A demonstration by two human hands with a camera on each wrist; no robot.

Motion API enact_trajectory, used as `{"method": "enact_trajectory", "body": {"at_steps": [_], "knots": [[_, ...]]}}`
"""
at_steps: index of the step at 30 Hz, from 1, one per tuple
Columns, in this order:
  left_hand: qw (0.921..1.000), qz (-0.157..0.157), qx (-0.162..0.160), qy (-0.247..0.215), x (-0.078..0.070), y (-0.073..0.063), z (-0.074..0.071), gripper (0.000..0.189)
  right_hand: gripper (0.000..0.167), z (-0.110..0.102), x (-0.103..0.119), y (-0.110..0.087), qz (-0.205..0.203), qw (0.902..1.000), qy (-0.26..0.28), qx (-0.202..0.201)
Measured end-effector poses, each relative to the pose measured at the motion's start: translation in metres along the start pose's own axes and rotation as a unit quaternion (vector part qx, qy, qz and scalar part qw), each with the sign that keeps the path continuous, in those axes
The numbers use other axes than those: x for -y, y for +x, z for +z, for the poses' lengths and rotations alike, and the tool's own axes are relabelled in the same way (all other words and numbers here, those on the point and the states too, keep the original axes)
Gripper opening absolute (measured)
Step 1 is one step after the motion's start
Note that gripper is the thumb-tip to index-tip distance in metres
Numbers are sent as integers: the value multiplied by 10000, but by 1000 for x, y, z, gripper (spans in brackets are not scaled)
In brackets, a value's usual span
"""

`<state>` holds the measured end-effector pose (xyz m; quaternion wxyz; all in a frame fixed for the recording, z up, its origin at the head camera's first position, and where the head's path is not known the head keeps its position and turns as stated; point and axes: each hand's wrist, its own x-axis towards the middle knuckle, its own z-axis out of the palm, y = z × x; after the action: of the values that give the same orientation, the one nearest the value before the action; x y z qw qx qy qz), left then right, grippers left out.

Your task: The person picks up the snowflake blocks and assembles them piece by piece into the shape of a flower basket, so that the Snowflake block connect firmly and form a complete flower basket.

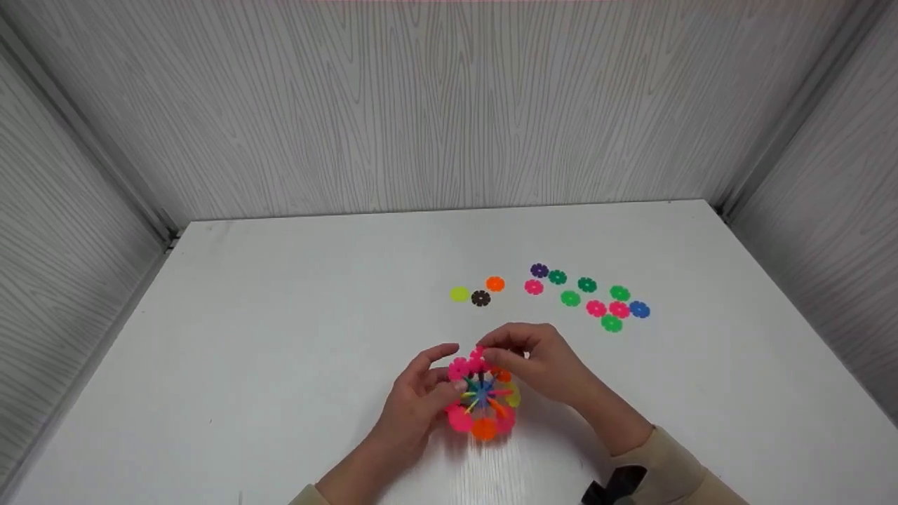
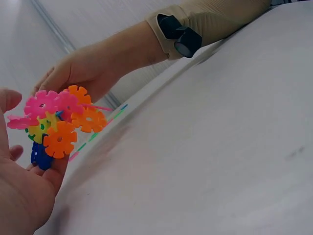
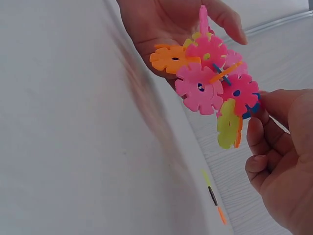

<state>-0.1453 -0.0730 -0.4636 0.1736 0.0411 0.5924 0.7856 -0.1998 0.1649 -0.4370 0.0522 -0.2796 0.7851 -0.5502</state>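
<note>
Disc assembly (image 1: 483, 394), one: notched flower-shaped plastic discs in pink, orange, lime and blue, slotted edge to face around a centre of radiating pieces; located between the two hands, near the front of the white tabletop (image 1: 280, 337), apparently raised off it in the wrist views. Left hand (image 1: 417, 407): cradles the assembly from its left side, thumb laid on it, index finger reaching clear of it. Right hand (image 1: 537, 358): thumb and finger pinch the far edge, at a pink disc (image 1: 477, 360) in the head view; the right wrist view also shows a blue disc (image 3: 251, 111) by those fingertips, and whether it is gripped too cannot be told. Loose stock, beyond the hands: a trio of lime disc (image 1: 459, 294), black-brown disc (image 1: 480, 298) and orange disc (image 1: 495, 284); to their right, ten more, from a purple disc (image 1: 539, 271) to a loose blue disc (image 1: 639, 309). Probable hazards: a sideways push by the right hand could lever neighbouring discs from their shallow notches; a misaligned notch, if forced, could bend a disc; a slackened left thumb could let the cluster twist or drop; a squeeze too firm could collapse the spokes.
</note>
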Motion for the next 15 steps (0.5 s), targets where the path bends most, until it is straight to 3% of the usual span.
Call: {"method": "enact_trajectory", "body": {"at_steps": [5, 9, 12, 15], "knots": [[9983, 171, 73, 551, 2, 1, 1, 57, 17, -1, 0, 1, 88, 9999, -59, 0], [9962, 261, -111, 827, 3, 3, 1, 49, 20, -10, -4, 7, 254, 9987, -268, -352], [9955, 198, -274, 881, 3, 4, 1, 47, 22, -20, -13, 22, 640, 9940, -484, -738], [9959, 163, -354, 818, 3, 4, 1, 45, 26, -27, -26, 43, 1112, 9882, -635, -838]]}}
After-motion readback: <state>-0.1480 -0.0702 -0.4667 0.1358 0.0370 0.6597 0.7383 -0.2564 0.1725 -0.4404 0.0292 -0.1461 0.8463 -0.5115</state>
